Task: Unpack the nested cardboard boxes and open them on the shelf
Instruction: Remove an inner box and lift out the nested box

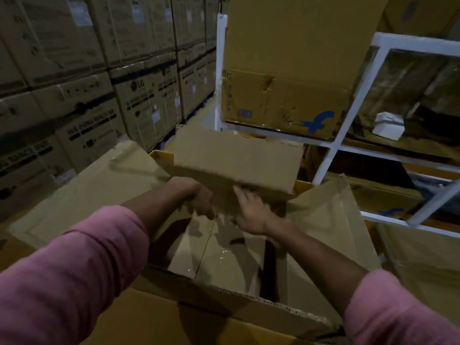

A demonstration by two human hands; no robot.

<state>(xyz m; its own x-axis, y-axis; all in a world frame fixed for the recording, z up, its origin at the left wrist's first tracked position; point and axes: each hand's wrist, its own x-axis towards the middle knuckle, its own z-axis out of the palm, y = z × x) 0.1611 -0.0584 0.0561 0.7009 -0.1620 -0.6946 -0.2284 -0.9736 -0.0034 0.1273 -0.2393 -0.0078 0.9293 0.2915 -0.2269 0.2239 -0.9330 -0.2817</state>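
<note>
the left hand (199, 197) is gripping the near lower edge of a small cardboard box (236, 160), its fingers curled round the board. the right hand (251, 210) is touching the same edge from below with its fingers spread apart and fairly straight. the small box is hanging above the big open carton (214, 290), whose flaps are lying wide and which is holding more folded cardboard inside. behind it, a worn box with a blue logo (281, 103) is sitting open on the white shelf (333, 148). stacked washing machine cartons (94, 95) are lining the left side. both sleeves (74, 277) are pink.
</note>
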